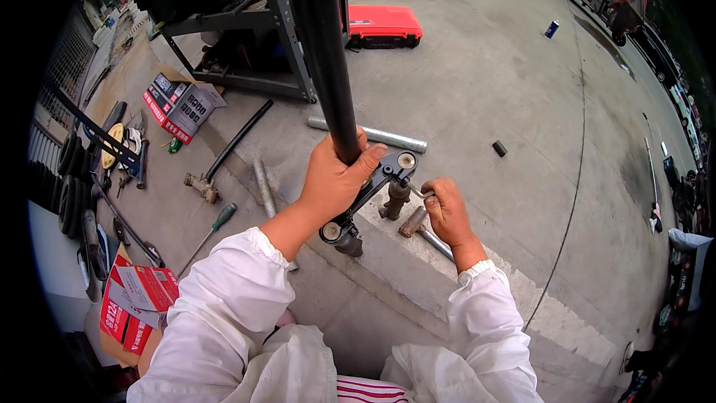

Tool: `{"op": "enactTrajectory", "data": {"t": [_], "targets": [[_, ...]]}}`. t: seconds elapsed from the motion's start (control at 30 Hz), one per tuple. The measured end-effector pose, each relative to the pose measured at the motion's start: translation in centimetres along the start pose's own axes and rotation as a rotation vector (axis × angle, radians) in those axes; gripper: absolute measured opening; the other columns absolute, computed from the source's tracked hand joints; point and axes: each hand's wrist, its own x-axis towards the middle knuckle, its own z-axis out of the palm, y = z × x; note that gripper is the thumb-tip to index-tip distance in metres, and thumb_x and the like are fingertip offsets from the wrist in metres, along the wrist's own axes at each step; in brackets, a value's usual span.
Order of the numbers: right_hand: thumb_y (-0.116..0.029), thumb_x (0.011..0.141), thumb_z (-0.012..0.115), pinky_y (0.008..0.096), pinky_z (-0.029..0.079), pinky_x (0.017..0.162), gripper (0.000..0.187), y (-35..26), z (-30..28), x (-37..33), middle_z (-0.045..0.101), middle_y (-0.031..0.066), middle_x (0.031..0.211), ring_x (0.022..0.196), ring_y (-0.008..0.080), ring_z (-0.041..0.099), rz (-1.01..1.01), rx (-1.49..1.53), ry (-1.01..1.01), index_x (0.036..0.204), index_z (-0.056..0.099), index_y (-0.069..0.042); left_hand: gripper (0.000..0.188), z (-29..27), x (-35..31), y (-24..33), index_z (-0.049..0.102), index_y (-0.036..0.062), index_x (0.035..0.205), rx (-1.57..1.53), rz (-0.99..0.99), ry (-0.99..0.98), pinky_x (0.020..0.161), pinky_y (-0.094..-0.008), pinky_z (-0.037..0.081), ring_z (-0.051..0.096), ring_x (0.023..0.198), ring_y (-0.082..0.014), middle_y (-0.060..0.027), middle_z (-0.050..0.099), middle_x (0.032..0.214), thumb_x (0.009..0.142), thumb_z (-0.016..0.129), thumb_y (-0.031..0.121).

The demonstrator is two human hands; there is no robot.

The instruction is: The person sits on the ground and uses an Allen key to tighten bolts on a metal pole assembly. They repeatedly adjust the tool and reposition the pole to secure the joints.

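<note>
My left hand (339,179) is wrapped round the lower end of a long black tube (321,45) that rises toward the top of the view. Below it sits a black fork clamp (363,198) with a round, pale-centred socket at each end. Two short, dirty fork legs, a right one (395,200) and a left one (349,245), hang under the clamp. At the clamp's right end my right hand (450,213) pinches a thin, bent hex key (421,192); its tip against the clamp is hard to make out. A hammer (412,222) lies on the ground beneath that hand.
A thick metal pipe (388,137) lies just beyond the clamp, with another metal bar (264,188) to the left. Further left are a screwdriver (224,215), a black tube with a rusty end (239,139) and cartons (186,108). A metal rack (280,7) and red case (384,24) stand ahead.
</note>
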Motion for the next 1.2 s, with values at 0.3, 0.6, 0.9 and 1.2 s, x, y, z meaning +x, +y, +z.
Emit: {"op": "enactTrajectory", "data": {"t": [0.3,0.6,0.9,1.2], "targets": [[-0.033,0.098,0.062,0.0453,0.047,0.067,0.030,-7.4,-4.0,-4.6,0.062,0.0138,0.077,0.075,0.0371,0.060,0.130,-0.102,-0.193,0.088,0.062,-0.005,0.027,0.3,0.7,1.4,0.049,0.0082,0.089,-0.096,-0.065,-0.310,0.073,-0.0322,0.053,0.053,0.062,-0.0098,0.0007,0.052,0.068,0.104,0.063,0.026],[-0.026,0.100,0.059,0.0433,0.045,0.062,0.028,-7.3,-6.1,-8.6,0.056,0.0159,0.073,0.069,0.0374,0.056,0.215,0.120,-0.276,0.085,0.058,-0.003,0.040,4.9,-1.5,3.0,0.050,0.0078,0.072,-0.057,-0.136,-0.336,0.063,-0.0285,0.049,0.049,0.055,-0.0078,0.0019,0.050,0.059,0.103,0.065,0.028],[-0.041,0.098,0.060,0.0462,0.044,0.058,0.042,-6.9,-5.8,-10.3,0.054,0.0128,0.066,0.065,0.0361,0.057,0.116,-0.019,-0.218,0.072,0.053,-0.008,0.034,5.0,-1.2,3.1,0.052,0.0065,0.074,-0.088,-0.120,-0.373,0.054,-0.0262,0.042,0.048,0.052,-0.0078,0.0011,0.050,0.058,0.101,0.067,0.021],[-0.053,0.085,0.072,0.0399,0.045,0.049,0.047,-11.7,-10.5,-6.5,0.055,0.0032,0.059,0.057,0.0254,0.060,-0.011,-0.685,-0.302,0.066,0.057,-0.013,0.034,5.4,0.6,2.7,0.053,0.0063,0.071,-0.098,-0.093,-0.452,0.052,-0.0261,0.041,0.048,0.051,-0.0066,0.0019,0.050,0.057,0.098,0.070,0.020]]}}
